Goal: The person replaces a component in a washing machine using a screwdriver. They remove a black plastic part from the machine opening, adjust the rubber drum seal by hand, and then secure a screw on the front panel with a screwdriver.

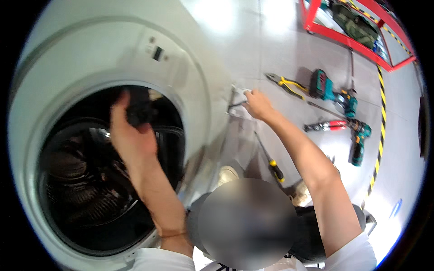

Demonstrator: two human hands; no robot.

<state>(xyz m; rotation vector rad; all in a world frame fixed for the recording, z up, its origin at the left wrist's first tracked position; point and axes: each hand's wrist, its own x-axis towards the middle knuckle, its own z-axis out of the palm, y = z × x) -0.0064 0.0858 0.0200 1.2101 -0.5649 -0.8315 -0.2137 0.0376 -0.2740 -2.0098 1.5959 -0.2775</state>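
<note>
A front-loading washing machine (190, 31) with its round opening uncovered is on my left. Within the opening, my left hand (133, 135) is closed around a dark, blocky part (139, 108); motion blur hides its exact kind. Behind it shows the shiny metal drum (77, 167). My right hand (260, 106) reaches to the machine's right edge, beside a small rectangular cutout (235, 101). Its fingers are pinched together there, and what they grip is too small to make out. A yellow-and-black screwdriver (275, 169) lies on the floor below that hand.
On the floor to the right lie yellow-handled pliers (289, 86), a teal cordless drill (327, 88), a second drill (358, 142) and red-handled pliers (327, 126). A red cart (348, 43) stands at the far right. Striped floor tape (381, 122) runs beside the tools.
</note>
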